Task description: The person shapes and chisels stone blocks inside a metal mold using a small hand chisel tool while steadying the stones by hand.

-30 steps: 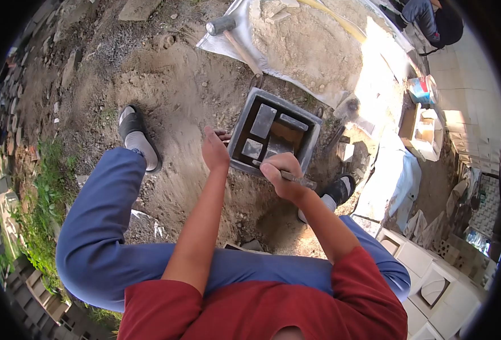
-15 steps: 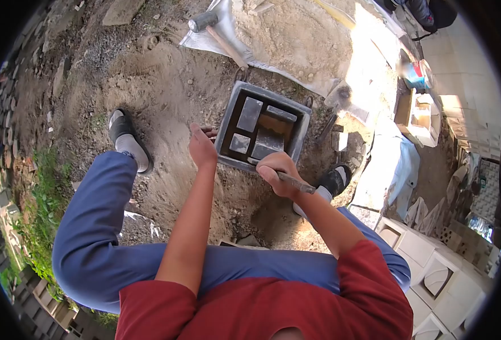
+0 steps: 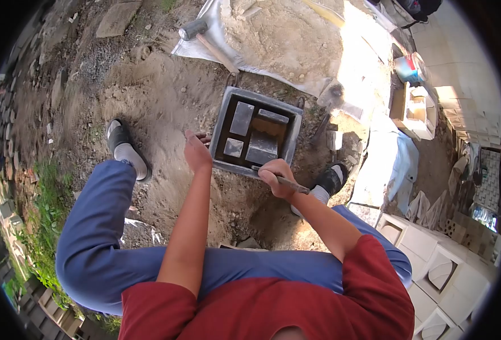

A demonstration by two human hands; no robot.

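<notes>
A grey metal box mould [image 3: 299,133] with raised blocks inside sits on the dirt in front of me. Beside its left wall is my left hand [image 3: 197,152], its fingers stretched toward the rim; whether they touch it is hard to see. My right hand [image 3: 277,177] is wrapped round a slim, dirty bar-like tool [image 3: 293,185] at the near right rim. One end of that tool sticks out back toward my wrist, while the other reaches the near wall. Inside the mould, a rectangular block [image 3: 242,118] and a smaller square block [image 3: 233,147] stand on the left.
A mallet [image 3: 193,29] lies at the edge of a white sheet [image 3: 244,68] bearing a sandy heap [image 3: 284,39]. Pale hollow blocks [image 3: 426,255] are stacked at right, below a blue-white sack [image 3: 400,161]. A bucket [image 3: 410,68] stands farther back. My feet flank the mould.
The view has shifted slightly, so the mould appears farther left and lower. My right hand, still gripping the tool, sits a little farther right along the near rim. My left hand stays beside the mould.
</notes>
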